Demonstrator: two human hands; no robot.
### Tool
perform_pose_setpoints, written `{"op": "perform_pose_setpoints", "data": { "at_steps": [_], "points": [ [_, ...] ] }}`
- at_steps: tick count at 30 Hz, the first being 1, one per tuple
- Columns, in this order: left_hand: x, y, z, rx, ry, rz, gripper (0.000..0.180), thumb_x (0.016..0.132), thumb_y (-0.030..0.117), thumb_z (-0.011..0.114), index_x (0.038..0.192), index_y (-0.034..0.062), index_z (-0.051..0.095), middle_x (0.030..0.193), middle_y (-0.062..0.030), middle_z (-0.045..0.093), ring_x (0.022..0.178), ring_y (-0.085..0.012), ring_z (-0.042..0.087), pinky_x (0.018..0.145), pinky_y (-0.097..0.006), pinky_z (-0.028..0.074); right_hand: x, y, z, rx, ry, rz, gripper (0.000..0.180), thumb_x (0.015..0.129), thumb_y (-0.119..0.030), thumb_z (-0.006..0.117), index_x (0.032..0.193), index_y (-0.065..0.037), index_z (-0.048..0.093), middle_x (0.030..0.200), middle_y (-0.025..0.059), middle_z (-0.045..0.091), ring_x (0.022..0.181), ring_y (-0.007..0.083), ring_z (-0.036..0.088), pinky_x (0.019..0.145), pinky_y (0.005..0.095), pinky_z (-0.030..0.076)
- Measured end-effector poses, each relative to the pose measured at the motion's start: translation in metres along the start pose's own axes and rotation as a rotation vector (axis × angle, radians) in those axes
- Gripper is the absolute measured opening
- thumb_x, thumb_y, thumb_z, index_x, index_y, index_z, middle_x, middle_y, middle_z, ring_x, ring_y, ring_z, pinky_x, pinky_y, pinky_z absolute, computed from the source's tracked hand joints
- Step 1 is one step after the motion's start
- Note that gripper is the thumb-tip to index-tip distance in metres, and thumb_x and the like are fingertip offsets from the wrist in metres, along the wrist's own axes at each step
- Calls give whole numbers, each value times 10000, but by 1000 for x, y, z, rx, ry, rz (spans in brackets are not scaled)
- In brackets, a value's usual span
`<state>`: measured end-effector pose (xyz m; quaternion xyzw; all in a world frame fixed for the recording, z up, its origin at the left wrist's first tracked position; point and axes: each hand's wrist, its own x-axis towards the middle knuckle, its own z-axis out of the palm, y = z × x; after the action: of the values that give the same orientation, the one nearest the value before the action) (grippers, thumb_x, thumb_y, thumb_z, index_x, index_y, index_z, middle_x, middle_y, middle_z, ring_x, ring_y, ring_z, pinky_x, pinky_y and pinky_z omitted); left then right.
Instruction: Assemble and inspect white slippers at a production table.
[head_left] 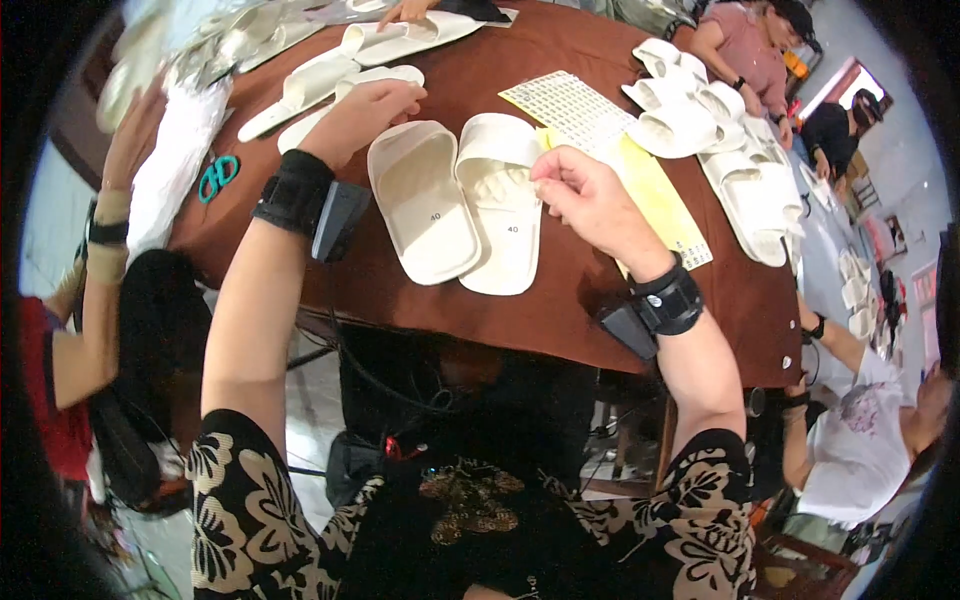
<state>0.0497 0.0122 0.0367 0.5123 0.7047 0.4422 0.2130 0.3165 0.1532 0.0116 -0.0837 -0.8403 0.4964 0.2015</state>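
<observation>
Two white slippers lie side by side on the brown table (560,310) in front of me, the left slipper (425,205) and the right slipper (500,215). My left hand (362,115) rests with curled fingers at the toe end of the left slipper, beside another white slipper (355,85). My right hand (590,195) hovers over the strap of the right slipper, thumb and fingers pinched together; whether something small is between them cannot be told. Both wrists wear black bands with small boxes.
A sheet of small stickers (570,105) and yellow sheets (660,200) lie right of the slippers. More white slippers are piled at the right (720,130) and far left (330,60). Teal scissors (217,177) lie at the left edge. Other people sit around the table.
</observation>
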Motion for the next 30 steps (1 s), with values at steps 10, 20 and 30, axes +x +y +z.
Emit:
{"op": "perform_pose_setpoints", "data": {
  "at_steps": [10, 20, 30],
  "points": [
    [4, -35, -6, -353, 235, -117, 317, 935, 257, 491, 1052, -19, 593, 881, -92, 644, 769, -144, 592, 705, -259, 476, 13, -34, -12, -144, 19, 26, 142, 869, -55, 558, 1009, -33, 546, 874, -8, 552, 757, 64, 511, 661, 203, 440],
    [-9, -47, -11, 126, -15, -46, 318, 873, 269, 574, 939, -34, 647, 838, -54, 631, 811, -147, 571, 755, -274, 450, 82, -24, -16, -571, -403, 37, 582, 797, -289, 656, 1260, -9, 441, 1148, 199, 550, 1064, 305, 533, 912, 367, 421],
    [-7, -65, -18, -121, -35, -31, 351, 802, 306, 647, 917, -25, 660, 822, -45, 633, 771, -125, 548, 705, -272, 434, 69, -51, -42, -728, 13, 68, 519, 715, -324, 720, 1065, 38, 591, 940, 149, 634, 891, 200, 594, 790, 295, 460]
  ]
}}
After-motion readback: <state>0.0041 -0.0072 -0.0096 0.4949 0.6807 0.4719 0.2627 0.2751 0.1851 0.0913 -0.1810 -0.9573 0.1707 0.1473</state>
